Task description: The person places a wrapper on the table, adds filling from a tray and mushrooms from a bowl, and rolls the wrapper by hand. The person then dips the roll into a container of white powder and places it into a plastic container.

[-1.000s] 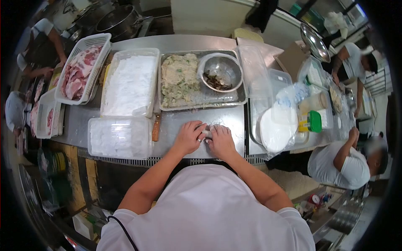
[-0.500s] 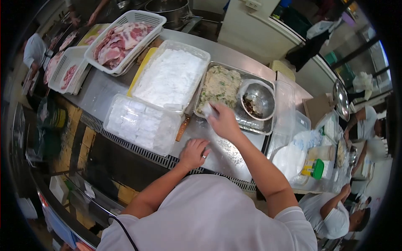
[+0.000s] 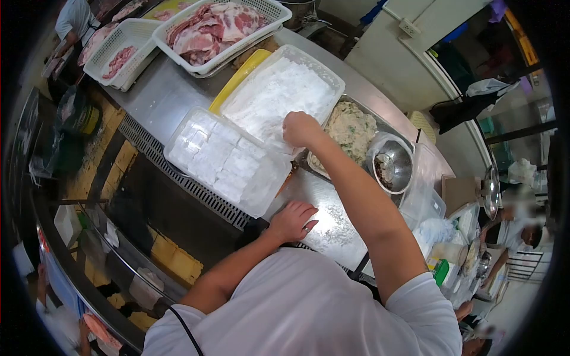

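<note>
My right hand [image 3: 301, 129] is closed, knuckles up, over the near right part of a plastic tub of white powder [image 3: 284, 84]. What its fingers hold, if anything, is hidden beneath it. My left hand [image 3: 291, 221], a ring on one finger, lies with its fingers stretched out on the powder-dusted steel table [image 3: 332, 215]. Left of it is a clear lidded box [image 3: 219, 157] with rows of white powdery pieces. Beyond my right forearm, a metal tray holds a pale minced mixture with green bits [image 3: 350, 132] and a steel bowl [image 3: 392, 166] with dark bits inside.
White baskets of raw meat [image 3: 217, 31] and smaller meat pieces [image 3: 120, 61] stand at the far left. A yellow board [image 3: 240, 74] shows under the powder tub. Clear containers and a green-lidded tub [image 3: 440, 271] crowd the right side, where other people are partly visible.
My right hand has moved left from the minced mixture, where something whitish showed at its fingers, to the powder tub. My left hand stays on the table. The view has shifted.
</note>
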{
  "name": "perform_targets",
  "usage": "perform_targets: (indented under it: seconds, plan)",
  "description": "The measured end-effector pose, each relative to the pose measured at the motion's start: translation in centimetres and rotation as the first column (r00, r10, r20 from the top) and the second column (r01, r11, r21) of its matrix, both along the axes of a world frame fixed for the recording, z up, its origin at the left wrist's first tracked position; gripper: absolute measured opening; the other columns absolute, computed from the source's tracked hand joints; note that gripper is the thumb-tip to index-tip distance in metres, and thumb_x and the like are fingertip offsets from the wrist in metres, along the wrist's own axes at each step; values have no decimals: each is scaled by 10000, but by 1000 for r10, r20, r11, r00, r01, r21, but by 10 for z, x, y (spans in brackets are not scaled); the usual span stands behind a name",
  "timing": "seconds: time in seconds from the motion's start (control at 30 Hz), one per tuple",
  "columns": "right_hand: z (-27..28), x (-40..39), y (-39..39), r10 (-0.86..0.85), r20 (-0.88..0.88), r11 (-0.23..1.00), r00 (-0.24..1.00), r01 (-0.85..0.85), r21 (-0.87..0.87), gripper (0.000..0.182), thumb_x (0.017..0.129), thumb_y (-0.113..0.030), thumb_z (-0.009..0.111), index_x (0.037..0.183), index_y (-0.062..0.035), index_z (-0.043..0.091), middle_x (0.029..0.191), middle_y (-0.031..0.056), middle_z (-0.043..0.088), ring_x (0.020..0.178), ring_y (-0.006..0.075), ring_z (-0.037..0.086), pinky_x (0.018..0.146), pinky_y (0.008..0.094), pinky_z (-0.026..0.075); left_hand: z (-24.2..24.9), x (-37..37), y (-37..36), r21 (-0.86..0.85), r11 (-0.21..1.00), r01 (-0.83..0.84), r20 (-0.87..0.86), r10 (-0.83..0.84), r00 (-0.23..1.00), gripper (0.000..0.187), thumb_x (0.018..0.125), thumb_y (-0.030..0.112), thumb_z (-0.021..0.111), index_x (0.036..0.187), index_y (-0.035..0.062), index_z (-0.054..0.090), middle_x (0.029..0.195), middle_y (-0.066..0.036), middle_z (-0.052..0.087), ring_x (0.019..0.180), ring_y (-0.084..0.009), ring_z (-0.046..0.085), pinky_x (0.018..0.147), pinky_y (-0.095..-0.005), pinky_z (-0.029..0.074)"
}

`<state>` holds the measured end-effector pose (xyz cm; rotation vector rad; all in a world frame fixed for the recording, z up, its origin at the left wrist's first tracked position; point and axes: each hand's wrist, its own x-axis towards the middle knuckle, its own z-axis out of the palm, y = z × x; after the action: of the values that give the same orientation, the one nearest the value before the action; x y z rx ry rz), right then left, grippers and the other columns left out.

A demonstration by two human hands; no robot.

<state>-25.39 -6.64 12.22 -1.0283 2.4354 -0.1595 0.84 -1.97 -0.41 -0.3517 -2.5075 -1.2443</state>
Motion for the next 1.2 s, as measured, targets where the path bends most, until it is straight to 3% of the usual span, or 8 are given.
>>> perform_targets:
  seconds: [0.3,0.5,0.57,0.8,0.87,1.0,1.07,1.2]
  plan:
    - [3,9,4,-1,47,999,999,-1,37,279,886,-136,670,1073,41,778,1095,276,789,1104,411,771,964,476,617,0,-1,0,-49,998,34,11,-33,999,301,989,247,737,1212,46,715,1227,-135,707,1139,-341,655,1018,-473,512]
    - [11,40,25,72,-216,996,974,-83,-39,206,867,-103,692,1006,5,799,1047,237,792,1086,405,746,963,474,596,-7,-3,3,-57,998,28,49,-25,998,311,925,204,767,1197,60,721,1223,-145,707,1160,-374,653,1041,-516,506]
    - [1,50,41,-7,-360,970,933,-81,-229,167,837,-133,708,925,-13,784,984,227,760,1012,409,724,931,503,586,-9,-4,2,-87,995,41,60,-36,998,316,924,227,757,1190,62,713,1225,-149,706,1153,-381,651,1039,-524,502]
    - [-7,151,189,-376,-76,646,923,202,-736,207,865,-129,705,1020,-9,773,1051,223,723,1044,437,668,963,528,536,-7,-3,-2,-178,981,82,95,-66,993,327,955,227,742,1231,56,705,1232,-157,715,1168,-393,644,1030,-510,488]
    - [-20,189,252,-456,27,697,890,376,-611,255,875,-135,718,1094,-19,779,1117,229,730,1107,429,667,1013,526,530,6,-8,5,-135,985,105,80,-95,992,313,966,187,738,1243,47,701,1230,-170,714,1153,-399,642,1031,-504,482]
    - [-36,270,350,-791,40,502,610,686,-526,272,887,-106,726,1138,-11,774,1207,236,734,1216,427,655,1105,514,519,-2,-15,23,-84,976,201,80,-195,978,309,962,158,737,1244,37,698,1225,-177,714,1149,-400,643,1033,-507,480]
    - [-37,296,387,-895,-133,434,425,764,-478,411,864,-73,721,1265,17,722,1366,276,660,1268,465,616,1123,524,508,0,-18,43,-49,963,264,74,-260,963,308,955,142,741,1238,31,696,1216,-179,715,1149,-402,643,1036,-511,480]
    - [-71,309,444,-802,-548,431,238,866,-255,342,898,-148,710,1186,37,724,1391,260,661,1295,441,591,1115,520,478,6,-18,75,-41,916,399,53,-397,916,312,942,114,744,1237,22,695,1202,-186,713,1133,-413,645,1018,-506,496]
